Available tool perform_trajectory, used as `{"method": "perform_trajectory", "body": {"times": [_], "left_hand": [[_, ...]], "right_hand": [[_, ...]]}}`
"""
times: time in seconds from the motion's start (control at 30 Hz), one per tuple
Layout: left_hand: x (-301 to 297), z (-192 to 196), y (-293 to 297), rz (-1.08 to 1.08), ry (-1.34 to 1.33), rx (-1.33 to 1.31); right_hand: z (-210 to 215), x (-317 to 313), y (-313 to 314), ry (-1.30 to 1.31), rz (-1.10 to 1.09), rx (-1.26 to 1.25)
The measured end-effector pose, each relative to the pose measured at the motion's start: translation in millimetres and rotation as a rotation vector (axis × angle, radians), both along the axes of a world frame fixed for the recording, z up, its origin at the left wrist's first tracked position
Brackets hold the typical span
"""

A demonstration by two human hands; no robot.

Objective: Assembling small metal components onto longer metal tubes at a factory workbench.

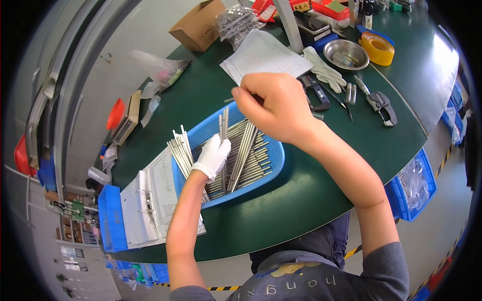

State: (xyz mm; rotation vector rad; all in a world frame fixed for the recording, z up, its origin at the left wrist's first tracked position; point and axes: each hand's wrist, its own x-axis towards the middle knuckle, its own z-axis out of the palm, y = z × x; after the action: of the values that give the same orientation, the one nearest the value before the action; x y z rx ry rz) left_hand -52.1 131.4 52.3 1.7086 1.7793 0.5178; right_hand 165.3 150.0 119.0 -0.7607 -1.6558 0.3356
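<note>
In my white-gloved left hand (213,156) are a few thin metal rods (224,122), standing roughly upright above a blue perforated plastic basket (277,165). Many similar steel rods (257,163) lie inside the basket, some crossing over others. Another bundle of rods (182,150) leans over the basket's left rim, beside the left hand. My bare right hand (276,108) is raised over the basket's far right side, its fingers curled into a fist. Whatever it may hold is hidden by the fingers.
An open ring binder (145,205) lies left of the basket, next to a blue bin (111,215). Beyond are paper sheets (266,55), white gloves (324,70), a metal bowl (346,54), yellow tape (377,48), a micrometer (379,103) and a cardboard box (198,25).
</note>
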Motion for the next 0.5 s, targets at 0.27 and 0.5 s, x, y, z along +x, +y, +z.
{"method": "perform_trajectory", "body": {"times": [0.27,0.5], "left_hand": [[-7,19,-48,0.076,-0.744,0.104],[-11,24,-72,0.080,-0.745,0.296]], "right_hand": [[-16,-13,-4,-0.179,0.055,0.010],[-20,-23,-13,-0.274,0.142,0.000]]}}
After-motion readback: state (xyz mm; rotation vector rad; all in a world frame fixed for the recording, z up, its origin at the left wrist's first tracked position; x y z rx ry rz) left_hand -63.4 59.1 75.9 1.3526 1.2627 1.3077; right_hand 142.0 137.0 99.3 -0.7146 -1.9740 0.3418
